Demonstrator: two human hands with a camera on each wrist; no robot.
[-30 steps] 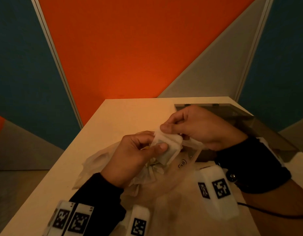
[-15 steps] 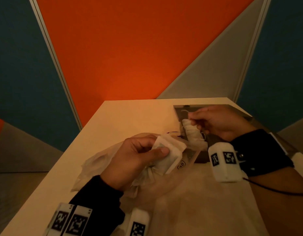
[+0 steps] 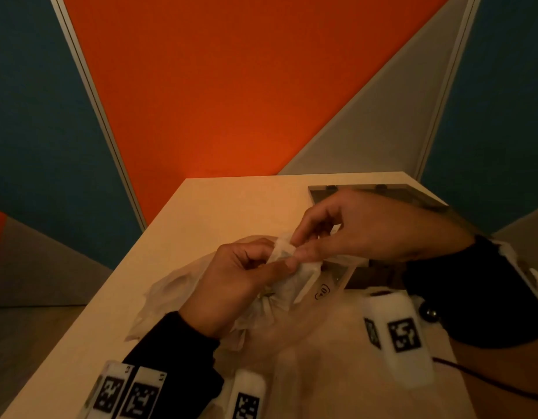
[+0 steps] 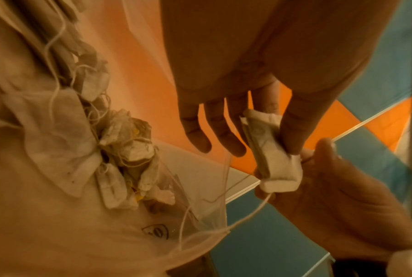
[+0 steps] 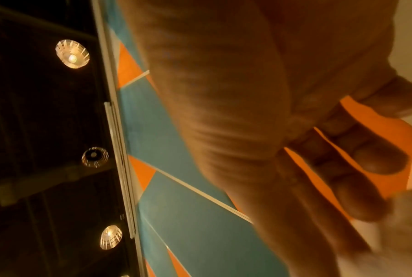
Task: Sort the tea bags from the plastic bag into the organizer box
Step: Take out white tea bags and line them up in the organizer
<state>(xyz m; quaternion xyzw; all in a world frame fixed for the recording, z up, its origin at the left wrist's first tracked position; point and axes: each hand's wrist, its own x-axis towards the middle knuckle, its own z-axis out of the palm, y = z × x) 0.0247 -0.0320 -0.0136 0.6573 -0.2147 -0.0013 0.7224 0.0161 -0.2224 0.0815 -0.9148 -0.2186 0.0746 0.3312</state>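
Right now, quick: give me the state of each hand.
Left hand: pinches a small stack of tea bags.
Right hand: fingertips pinch the top of the same stack.

- Left hand [image 3: 231, 285] is bare, with a dark sleeve [image 3: 177, 358] reaching the wrist.
- Right hand [image 3: 367, 228] is bare, its wrist in a dark cuff [image 3: 473, 291].
- White marker blocks [image 3: 396, 334] printed with black square codes sit at both wrists.
- A thin dark cable [image 3: 488, 385] trails near the right forearm.
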